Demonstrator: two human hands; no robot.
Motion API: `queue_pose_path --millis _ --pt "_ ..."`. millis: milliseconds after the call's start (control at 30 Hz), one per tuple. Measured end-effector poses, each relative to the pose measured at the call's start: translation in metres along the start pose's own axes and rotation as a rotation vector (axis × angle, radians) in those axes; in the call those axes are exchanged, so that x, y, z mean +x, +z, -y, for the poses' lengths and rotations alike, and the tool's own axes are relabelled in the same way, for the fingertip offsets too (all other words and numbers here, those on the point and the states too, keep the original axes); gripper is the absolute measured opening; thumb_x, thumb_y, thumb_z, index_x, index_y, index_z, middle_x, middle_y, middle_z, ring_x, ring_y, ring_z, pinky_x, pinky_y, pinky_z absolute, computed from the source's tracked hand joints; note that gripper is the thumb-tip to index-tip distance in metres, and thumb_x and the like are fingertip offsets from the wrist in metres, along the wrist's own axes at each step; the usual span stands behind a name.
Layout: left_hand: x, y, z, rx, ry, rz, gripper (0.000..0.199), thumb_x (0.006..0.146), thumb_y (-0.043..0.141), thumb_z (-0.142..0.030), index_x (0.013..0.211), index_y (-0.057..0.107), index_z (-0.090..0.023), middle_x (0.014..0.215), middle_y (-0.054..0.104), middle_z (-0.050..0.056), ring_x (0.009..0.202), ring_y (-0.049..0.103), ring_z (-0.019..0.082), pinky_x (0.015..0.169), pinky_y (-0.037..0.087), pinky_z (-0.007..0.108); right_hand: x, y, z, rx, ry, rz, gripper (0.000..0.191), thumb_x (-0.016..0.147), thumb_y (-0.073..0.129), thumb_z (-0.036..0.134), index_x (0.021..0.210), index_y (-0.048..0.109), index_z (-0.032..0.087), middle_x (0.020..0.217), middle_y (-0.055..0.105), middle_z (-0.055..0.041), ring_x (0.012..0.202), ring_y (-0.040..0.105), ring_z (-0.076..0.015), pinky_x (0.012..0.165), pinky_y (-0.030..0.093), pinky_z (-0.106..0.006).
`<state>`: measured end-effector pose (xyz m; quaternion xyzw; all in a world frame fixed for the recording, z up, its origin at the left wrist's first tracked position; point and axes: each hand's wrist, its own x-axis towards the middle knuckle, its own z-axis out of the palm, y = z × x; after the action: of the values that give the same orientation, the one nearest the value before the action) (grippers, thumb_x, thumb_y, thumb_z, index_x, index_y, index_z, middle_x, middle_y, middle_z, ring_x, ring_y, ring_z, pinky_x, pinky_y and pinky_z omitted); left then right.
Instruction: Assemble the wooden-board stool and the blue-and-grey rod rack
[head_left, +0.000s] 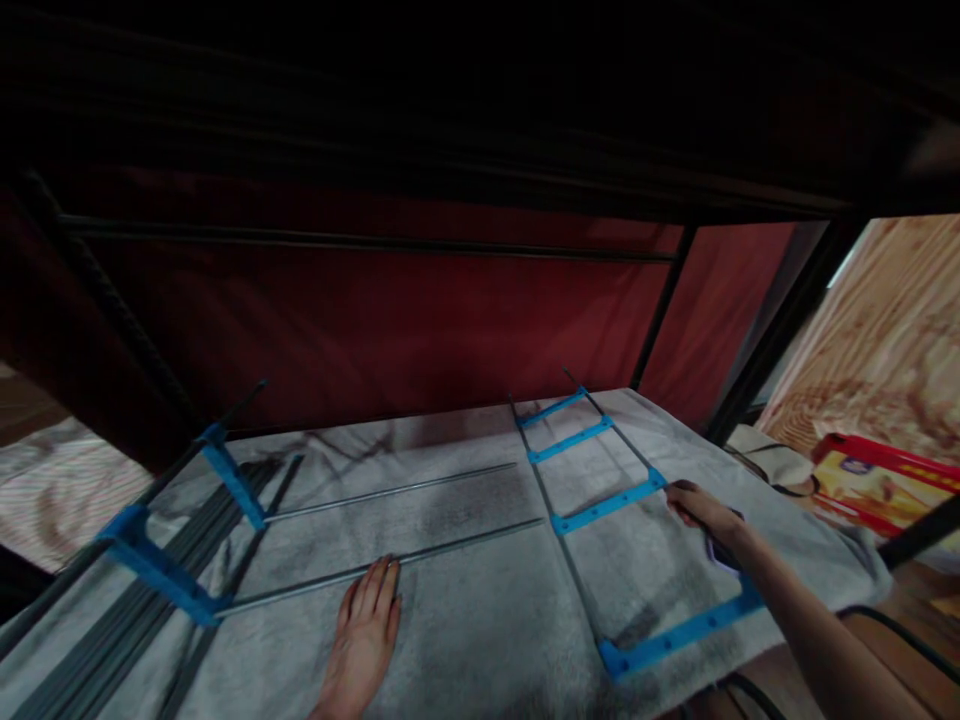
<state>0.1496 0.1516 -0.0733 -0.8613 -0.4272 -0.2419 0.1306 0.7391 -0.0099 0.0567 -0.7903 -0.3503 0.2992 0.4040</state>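
My left hand point(364, 625) lies flat with fingers stretched out, its fingertips touching a thin metal rod point(472, 540). That rod and a second metal rod point(397, 492) run rightward from blue connector bars point(169, 570) on the left frame. On the right lies a ladder-like frame of grey rods joined by several blue crossbars point(611, 507). My right hand point(697, 508) is closed at the outer corner of this frame, where a crossbar meets the rod; the fingers partly hide the grip. Under the right wrist shows a dark phone-like object point(721, 555).
Several loose grey rods point(112, 630) lie at the left on a grey cloth point(465, 640). Dark metal posts point(780, 330) and a rail point(375, 242) enclose the surface, with red fabric point(420, 330) behind. A red and yellow box point(885, 480) sits at the right.
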Motion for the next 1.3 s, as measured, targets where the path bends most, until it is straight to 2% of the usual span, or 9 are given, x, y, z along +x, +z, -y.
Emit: queue_pose_path --millis 100,200,400,533,667,833,1100,1200,1300 --pt "0.002 0.001 0.000 -0.015 -0.021 0.022 0.050 0.093 0.037 -0.027 0.140 0.047 -0.015 0.142 0.051 0.011 0.132 0.044 0.024 0.112 0.030 0.045 -0.021 -0.005 0.037 0.145 -0.027 0.083 0.030 0.077 0.060 0.047 0.073 0.047 0.021 0.056 0.046 0.0054 0.042 0.037 -0.0060 0.038 0.029 -0.019" --pt "0.014 0.000 -0.003 -0.035 0.001 0.068 0.048 0.093 0.034 -0.021 0.139 0.048 -0.017 0.139 0.054 0.011 0.130 0.047 0.025 0.112 0.029 0.047 -0.050 0.004 0.078 0.235 -0.028 0.159 0.032 0.076 0.065 0.047 0.080 0.046 0.022 0.059 0.045 0.0069 0.041 0.033 -0.0043 0.036 0.026 -0.017" --pt "0.051 -0.009 -0.011 -0.083 0.032 0.316 0.053 0.089 0.031 -0.005 0.136 0.052 -0.018 0.132 0.059 0.011 0.120 0.054 0.023 0.108 0.035 0.044 -0.118 0.025 0.137 0.227 -0.023 0.172 0.031 0.077 0.066 0.042 0.091 0.049 0.021 0.059 0.044 0.0074 0.039 0.032 -0.0030 0.034 0.024 -0.015" --pt "0.062 -0.015 -0.010 -0.147 0.004 0.422 0.057 0.086 0.029 0.001 0.132 0.056 -0.021 0.132 0.057 0.010 0.121 0.053 0.023 0.105 0.038 0.044 -0.158 0.037 0.139 0.172 0.017 0.102 0.042 0.076 0.065 0.043 0.110 0.051 0.020 0.054 0.043 0.0085 0.034 0.033 -0.0047 0.031 0.024 -0.017" --pt "0.065 -0.023 -0.008 -0.198 -0.020 0.417 0.057 0.086 0.030 0.000 0.131 0.056 -0.023 0.131 0.057 0.010 0.120 0.053 0.023 0.105 0.038 0.044 -0.189 0.048 0.130 0.215 0.049 0.054 0.055 0.074 0.064 0.045 0.121 0.051 0.019 0.052 0.043 0.0085 0.030 0.034 -0.0061 0.029 0.022 -0.019" --pt "0.064 -0.032 -0.010 -0.225 -0.015 0.422 0.059 0.085 0.030 0.001 0.133 0.055 -0.024 0.130 0.057 0.009 0.119 0.054 0.023 0.105 0.037 0.043 -0.217 0.067 0.133 0.263 0.057 0.048 0.063 0.072 0.065 0.048 0.125 0.049 0.018 0.051 0.043 0.0088 0.029 0.035 -0.0066 0.029 0.023 -0.019" --pt "0.057 -0.026 -0.010 -0.227 -0.008 0.467 0.058 0.083 0.032 0.002 0.129 0.058 -0.022 0.132 0.056 0.010 0.120 0.053 0.024 0.104 0.037 0.042 -0.234 0.083 0.136 0.233 0.062 0.093 0.061 0.076 0.061 0.050 0.127 0.047 0.020 0.057 0.048 0.0072 0.036 0.041 -0.0081 0.034 0.030 -0.020" --pt "0.058 -0.024 -0.008 -0.225 -0.011 0.441 0.059 0.082 0.034 0.002 0.130 0.057 -0.023 0.130 0.057 0.011 0.118 0.055 0.023 0.104 0.038 0.042 -0.231 0.079 0.139 0.174 -0.036 0.129 0.055 0.074 0.062 0.046 0.121 0.052 0.020 0.063 0.050 0.0056 0.046 0.046 -0.0099 0.041 0.037 -0.022" --pt "0.059 -0.023 -0.008 -0.237 -0.012 0.431 0.058 0.082 0.034 0.002 0.128 0.058 -0.023 0.130 0.058 0.010 0.118 0.055 0.024 0.103 0.039 0.042 -0.226 0.075 0.146 0.077 -0.141 0.088 0.047 0.069 0.063 0.039 0.113 0.059 0.022 0.072 0.055 0.0026 0.063 0.053 -0.0141 0.055 0.044 -0.025"
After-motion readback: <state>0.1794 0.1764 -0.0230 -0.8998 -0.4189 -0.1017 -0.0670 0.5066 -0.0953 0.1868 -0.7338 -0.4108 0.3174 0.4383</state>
